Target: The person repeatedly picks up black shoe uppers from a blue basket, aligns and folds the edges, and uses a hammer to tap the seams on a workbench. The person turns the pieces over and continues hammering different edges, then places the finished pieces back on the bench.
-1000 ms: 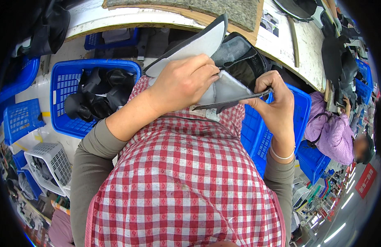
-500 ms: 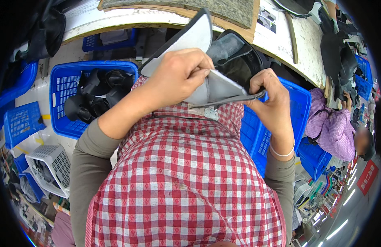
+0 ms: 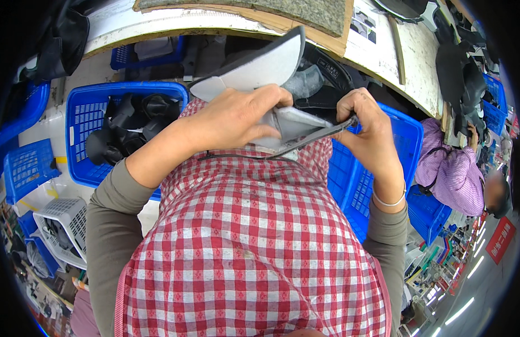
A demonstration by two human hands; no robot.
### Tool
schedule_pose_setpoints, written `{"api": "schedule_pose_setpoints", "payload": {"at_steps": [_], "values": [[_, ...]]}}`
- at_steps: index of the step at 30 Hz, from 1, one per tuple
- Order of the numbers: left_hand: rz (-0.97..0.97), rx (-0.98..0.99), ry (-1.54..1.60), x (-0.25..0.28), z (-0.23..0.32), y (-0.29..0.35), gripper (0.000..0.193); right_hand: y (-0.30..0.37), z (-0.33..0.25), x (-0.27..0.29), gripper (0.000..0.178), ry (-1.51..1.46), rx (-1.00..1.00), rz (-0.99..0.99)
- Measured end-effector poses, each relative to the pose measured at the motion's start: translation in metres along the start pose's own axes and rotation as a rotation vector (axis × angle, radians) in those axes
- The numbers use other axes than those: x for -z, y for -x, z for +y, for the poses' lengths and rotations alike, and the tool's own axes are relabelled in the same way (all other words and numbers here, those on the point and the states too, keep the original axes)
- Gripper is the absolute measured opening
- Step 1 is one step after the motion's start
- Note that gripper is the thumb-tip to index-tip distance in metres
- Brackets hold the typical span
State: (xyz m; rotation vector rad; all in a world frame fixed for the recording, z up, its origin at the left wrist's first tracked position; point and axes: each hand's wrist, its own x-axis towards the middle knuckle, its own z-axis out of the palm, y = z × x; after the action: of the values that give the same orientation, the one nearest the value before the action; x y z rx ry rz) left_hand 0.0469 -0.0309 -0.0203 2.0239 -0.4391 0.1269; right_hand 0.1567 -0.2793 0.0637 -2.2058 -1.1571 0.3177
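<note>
- Head view, looking down: two bare hands meet over one red-and-white checked apron [image 3: 254,241], around one black-edged padded piece [image 3: 254,66] with a pale grey lining.
- The padded piece is just above the apron's upper end, in front of the workbench [image 3: 414,50]; one wide flap rises behind the left hand, and a fold opens between the hands.
- Left hand [image 3: 237,119]: thumb and forefinger stand apart, pale lining showing between them. The other fingertips are hidden, so I cannot tell whether they grip.
- Right hand [image 3: 369,129]: thumb and fingers are clamped on the piece's right-hand corner. One pale bracelet [image 3: 390,202] circles this wrist.
- Behind the fold, dark material overlaps the piece's outline; where one ends and the other begins is hard to make out.
- One large blue crate [image 3: 74,160] at left holds black pieces [image 3: 125,129], too overlapped to count.
- One white basket [image 3: 77,216] stands below it, its contents unclear.
- More blue crating [image 3: 406,132] at right is partly hidden by the right arm.
- One co-worker in a purple checked top [image 3: 456,168] is at far right.
</note>
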Motion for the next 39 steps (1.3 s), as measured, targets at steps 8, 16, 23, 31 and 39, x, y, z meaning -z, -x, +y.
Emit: {"api": "schedule_pose_setpoints", "payload": {"at_steps": [8,16,23,31,39], "values": [[0.272,-0.458,-0.228,0.052,0.048,0.015,0.018,0.015,-0.061,0.011,0.028,0.127,0.447,0.316],[0.302,-0.496,-0.205,0.047,0.044,0.029,0.017,0.029,-0.049,-0.026,0.043,0.159,0.348,0.474],[0.177,-0.399,-0.158,0.042,0.047,0.03,0.016,0.033,-0.045,-0.037,0.04,0.117,0.272,0.526],[-0.112,-0.202,-0.2,0.041,0.042,0.027,0.032,0.043,-0.011,-0.077,0.032,0.021,-0.023,0.608],[0.021,-0.227,-0.342,0.002,0.007,-0.015,0.024,-0.002,-0.02,-0.008,0.016,0.4,-0.11,-0.183]]}}
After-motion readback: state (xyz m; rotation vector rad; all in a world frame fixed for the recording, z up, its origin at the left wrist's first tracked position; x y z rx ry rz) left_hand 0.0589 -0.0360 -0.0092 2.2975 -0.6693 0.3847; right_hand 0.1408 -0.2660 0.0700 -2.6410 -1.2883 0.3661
